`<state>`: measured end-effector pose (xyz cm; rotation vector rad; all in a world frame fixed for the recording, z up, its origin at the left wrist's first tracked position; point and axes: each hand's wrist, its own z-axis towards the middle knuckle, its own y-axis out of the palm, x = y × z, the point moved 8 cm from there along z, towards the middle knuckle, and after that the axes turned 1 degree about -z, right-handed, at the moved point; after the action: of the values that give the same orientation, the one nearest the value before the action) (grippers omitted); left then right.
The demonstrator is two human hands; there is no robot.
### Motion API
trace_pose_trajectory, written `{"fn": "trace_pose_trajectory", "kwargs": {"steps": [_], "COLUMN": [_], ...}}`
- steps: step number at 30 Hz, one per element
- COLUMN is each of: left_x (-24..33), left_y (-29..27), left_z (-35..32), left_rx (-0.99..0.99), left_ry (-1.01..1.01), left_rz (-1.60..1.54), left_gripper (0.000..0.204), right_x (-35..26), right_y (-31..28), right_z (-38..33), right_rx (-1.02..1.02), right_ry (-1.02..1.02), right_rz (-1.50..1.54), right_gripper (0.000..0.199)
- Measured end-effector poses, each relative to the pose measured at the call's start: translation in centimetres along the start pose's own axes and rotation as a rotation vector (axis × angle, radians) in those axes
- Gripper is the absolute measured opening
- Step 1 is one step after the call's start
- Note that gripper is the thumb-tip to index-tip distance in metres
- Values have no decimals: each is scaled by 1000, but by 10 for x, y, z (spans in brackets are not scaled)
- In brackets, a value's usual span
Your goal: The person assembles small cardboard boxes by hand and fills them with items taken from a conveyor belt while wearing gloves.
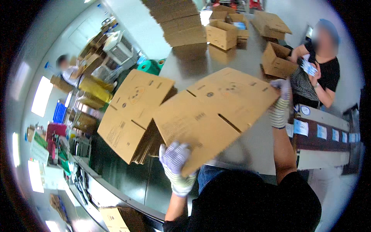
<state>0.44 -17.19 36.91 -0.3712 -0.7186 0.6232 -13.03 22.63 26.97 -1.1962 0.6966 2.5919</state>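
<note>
Two gloved hands are holding one flat carton [216,112] in the air over the steel table [255,147]: my left hand [176,156] is gripping its near corner, my right hand [282,91] is clasping the far edge. I am judging this as the lifting step, just off the stack [131,116] leaning at my left. Next, it seems, I am needing to square it open, clear of the person [320,69] opposite.

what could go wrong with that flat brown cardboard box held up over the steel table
The flat brown cardboard box is pinched only at opposite corners by the gloved left hand and right hand, so it might sag or slip. It could also knock the stack of flattened cartons off the shiny steel table.
</note>
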Motion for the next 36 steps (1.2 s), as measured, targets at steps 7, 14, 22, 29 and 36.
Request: {"fn": "trace_pose_trajectory", "kwargs": {"steps": [7,14,22,29,36], "left_x": [-26,-120,-148,-160,-76], "left_y": [68,139,135,135,149], "left_z": [0,-66,-86,-106,-75], "left_rx": [124,226,327,398,-245], "left_ry": [-340,-1004,-1071,-1139,-529], "left_rz": [-505,-757,-594,-671,-97], "left_gripper": [52,45,39,40,53], "right_x": [7,-3,6,-6,83], "right_y": [-89,-54,-31,2,-5], "right_z": [-63,-84,-116,-105,-177], "right_rx": [396,112,44,-267,-174], "right_ry": [112,278,256,152,503], "right_rz": [-284,-791,-620,-531,-334], "right_gripper": [28,41,50,59,89]}}
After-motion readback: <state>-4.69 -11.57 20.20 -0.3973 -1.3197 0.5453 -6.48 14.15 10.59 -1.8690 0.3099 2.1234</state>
